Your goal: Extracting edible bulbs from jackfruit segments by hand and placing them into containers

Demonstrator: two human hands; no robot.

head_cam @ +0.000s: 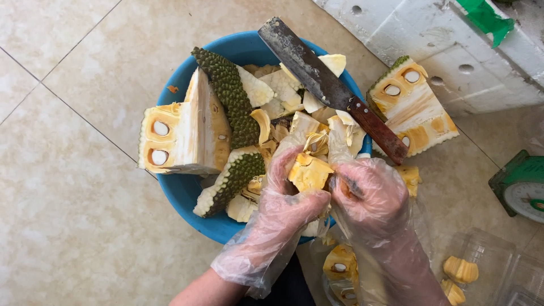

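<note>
Both my hands wear loose clear plastic gloves and meet over a blue basin (pixel 180 195) on the tiled floor. My left hand (pixel 286 198) and my right hand (pixel 368 195) together grip a yellow jackfruit pod (pixel 309 171) still wrapped in pale fibres. The basin is heaped with green spiky rind pieces (pixel 229 93), white core scraps and a large jackfruit wedge (pixel 181 133). A cleaver (pixel 331 90) with a dark blade and reddish wooden handle lies across the basin's far right rim.
Another cut jackfruit chunk (pixel 413 107) rests against a white foam box (pixel 453 39) at the upper right. A green scale (pixel 521 187) stands at the right edge. Clear plastic trays (pixel 481 266) with peeled yellow pods sit at the lower right.
</note>
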